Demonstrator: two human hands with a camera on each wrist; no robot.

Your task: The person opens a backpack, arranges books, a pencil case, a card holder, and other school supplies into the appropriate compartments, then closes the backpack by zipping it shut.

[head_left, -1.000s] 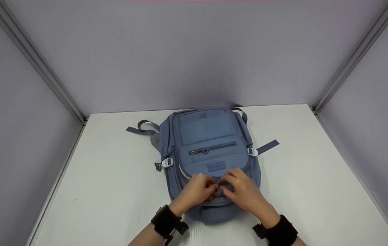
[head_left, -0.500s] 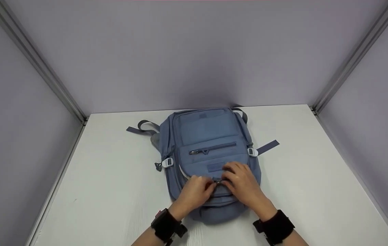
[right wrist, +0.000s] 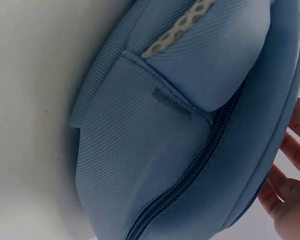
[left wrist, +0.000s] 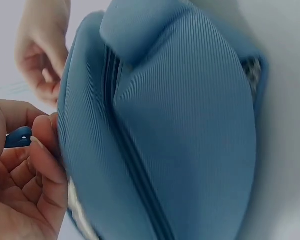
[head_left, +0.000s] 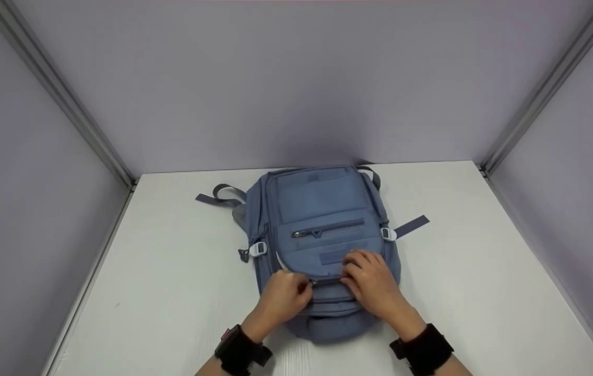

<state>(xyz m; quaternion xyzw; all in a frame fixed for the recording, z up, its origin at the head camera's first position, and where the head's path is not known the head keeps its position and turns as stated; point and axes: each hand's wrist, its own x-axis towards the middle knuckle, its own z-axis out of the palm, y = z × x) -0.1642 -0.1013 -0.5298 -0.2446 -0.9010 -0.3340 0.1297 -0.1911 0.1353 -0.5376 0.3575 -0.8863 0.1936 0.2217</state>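
A blue backpack point(head_left: 322, 201) lies on the white table with its front up. My left hand point(head_left: 282, 296) pinches a small blue zipper pull point(left wrist: 19, 137) at the lower edge of the front pocket. A dark strip of zipper point(head_left: 329, 282) runs from there to my right hand point(head_left: 372, 283). That hand grips the pocket edge with thumb and fingers; its fingertips are partly hidden by the fabric in the right wrist view. Left of my left hand, a pale lining point(head_left: 281, 262) shows at the pocket's side.
Another zipper point(head_left: 330, 228) crosses the pocket's face. White buckles point(head_left: 258, 249) sit on both sides, and loose straps point(head_left: 411, 226) stick out. Grey panels point(head_left: 307, 83) wall the table at the back and sides.
My left hand has moved left and slightly down along the pocket edge with the zipper pull, away from my right hand. The right hand shifted slightly up earlier, then stayed nearly in place.
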